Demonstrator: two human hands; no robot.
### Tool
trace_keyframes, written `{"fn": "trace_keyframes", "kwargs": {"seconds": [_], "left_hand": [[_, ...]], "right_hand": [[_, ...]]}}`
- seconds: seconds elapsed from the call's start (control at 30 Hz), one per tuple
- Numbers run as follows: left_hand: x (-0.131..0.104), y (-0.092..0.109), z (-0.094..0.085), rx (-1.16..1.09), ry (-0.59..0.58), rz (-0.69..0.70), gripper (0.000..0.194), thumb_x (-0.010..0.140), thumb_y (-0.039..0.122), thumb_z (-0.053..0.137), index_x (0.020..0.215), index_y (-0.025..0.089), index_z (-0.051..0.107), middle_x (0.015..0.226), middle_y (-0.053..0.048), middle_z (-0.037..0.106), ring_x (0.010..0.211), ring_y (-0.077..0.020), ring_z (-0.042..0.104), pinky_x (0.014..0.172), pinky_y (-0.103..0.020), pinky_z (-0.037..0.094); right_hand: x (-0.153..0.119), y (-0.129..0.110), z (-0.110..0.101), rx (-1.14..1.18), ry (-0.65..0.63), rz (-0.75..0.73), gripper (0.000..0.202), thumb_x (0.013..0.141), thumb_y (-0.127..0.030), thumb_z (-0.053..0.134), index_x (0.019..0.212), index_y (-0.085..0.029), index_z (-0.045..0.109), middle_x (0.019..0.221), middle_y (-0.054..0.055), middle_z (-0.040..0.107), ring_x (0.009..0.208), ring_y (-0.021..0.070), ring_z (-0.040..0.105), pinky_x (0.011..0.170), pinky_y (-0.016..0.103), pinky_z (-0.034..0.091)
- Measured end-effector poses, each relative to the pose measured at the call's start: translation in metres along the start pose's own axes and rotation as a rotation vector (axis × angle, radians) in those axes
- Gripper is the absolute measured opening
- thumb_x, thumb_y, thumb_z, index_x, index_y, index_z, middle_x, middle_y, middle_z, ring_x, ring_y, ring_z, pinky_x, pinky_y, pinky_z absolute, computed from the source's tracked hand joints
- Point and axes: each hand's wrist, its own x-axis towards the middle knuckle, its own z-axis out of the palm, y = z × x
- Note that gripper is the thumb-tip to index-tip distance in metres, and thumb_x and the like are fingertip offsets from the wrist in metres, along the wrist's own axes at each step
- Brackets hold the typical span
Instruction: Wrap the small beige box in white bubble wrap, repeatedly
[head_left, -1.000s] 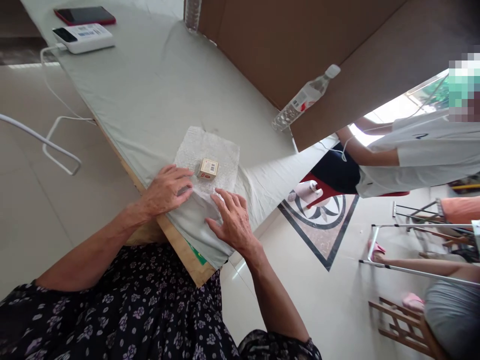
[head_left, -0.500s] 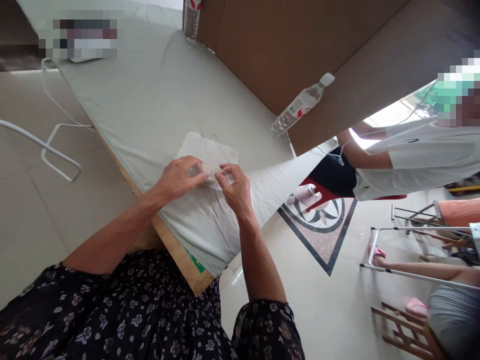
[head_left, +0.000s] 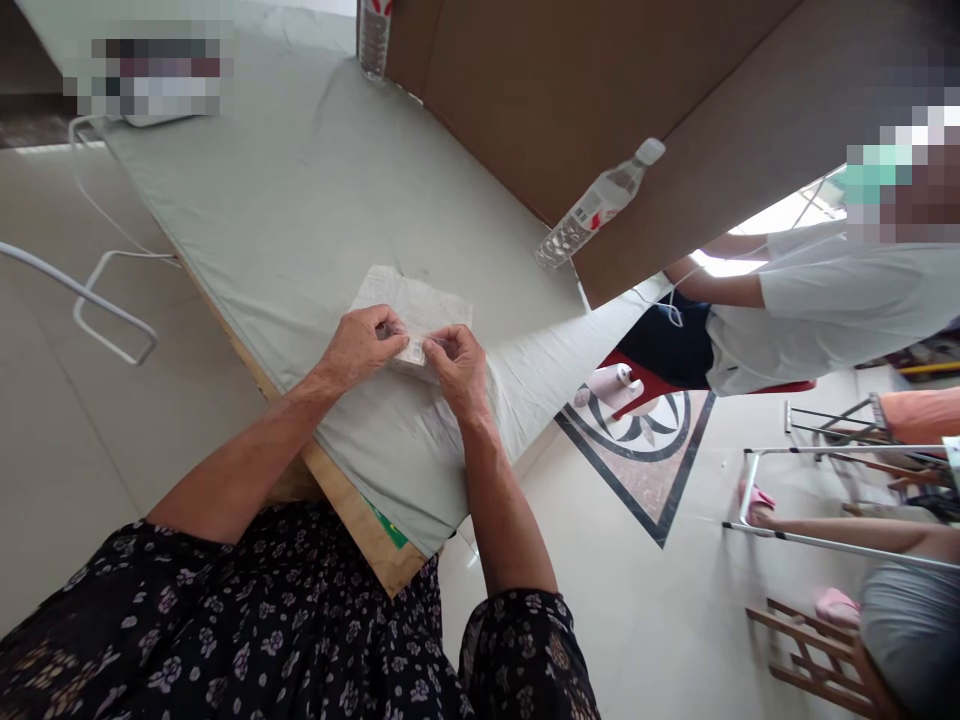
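Note:
A thin whitish sheet (head_left: 412,293), perhaps paper or cloth, lies crinkled on the cloth-covered table (head_left: 315,190) near its corner. Over the sheet's near edge, my left hand (head_left: 361,346) pinches a small pale piece with a printed mark (head_left: 415,350) between thumb and fingers. From the other side my right hand (head_left: 457,365) pinches the same piece, its fingertips close to the left ones. Whether this piece is part of the sheet or a separate one, I cannot tell.
A brown cardboard panel (head_left: 480,110) stands across the table, with a clear bottle (head_left: 600,205) against it and another bottle (head_left: 373,40) at its far end. A person in a white shirt (head_left: 832,310) sits beyond. White cables hang at left.
My fingertips have drawn the small piece flatter, and its printed mark now shows between them. Both hands stay over the sheet. The whole view has shifted slightly.

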Motion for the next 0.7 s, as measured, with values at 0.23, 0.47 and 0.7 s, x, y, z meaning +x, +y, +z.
{"fn": "trace_keyframes", "kwargs": {"seconds": [0.23, 0.47, 0.7], "left_hand": [[0.007, 0.001, -0.003, 0.018, -0.057, -0.003, 0.020, 0.070, 0.037, 0.065, 0.077, 0.019, 0.064, 0.074, 0.000, 0.064, 0.069, -0.0154, 0.053, 0.068, -0.029, 0.044], [0.011, -0.001, -0.002, 0.014, -0.080, 0.010, 0.018, 0.070, 0.036, 0.066, 0.073, 0.019, 0.064, 0.070, 0.001, 0.062, 0.067, -0.0147, 0.053, 0.064, -0.028, 0.042], [0.000, -0.007, -0.028, 0.095, -0.106, 0.001, 0.044, 0.072, 0.035, 0.063, 0.112, 0.017, 0.068, 0.097, -0.005, 0.072, 0.089, -0.0211, 0.065, 0.082, -0.033, 0.053]], "right_hand": [[-0.010, -0.012, -0.007, -0.296, 0.126, -0.157, 0.019, 0.095, -0.035, 0.056, 0.110, -0.024, 0.064, 0.114, 0.009, 0.076, 0.110, 0.0246, 0.070, 0.101, 0.045, 0.053], [-0.034, -0.054, -0.012, -0.705, -0.076, -0.435, 0.025, 0.104, -0.022, 0.050, 0.111, -0.026, 0.073, 0.122, 0.008, 0.077, 0.123, 0.0276, 0.064, 0.109, 0.048, 0.041], [-0.028, -0.047, -0.003, -0.889, -0.230, -0.460, 0.027, 0.107, -0.023, 0.044, 0.116, -0.026, 0.070, 0.121, 0.009, 0.075, 0.111, 0.0269, 0.063, 0.098, 0.043, 0.042]]}}
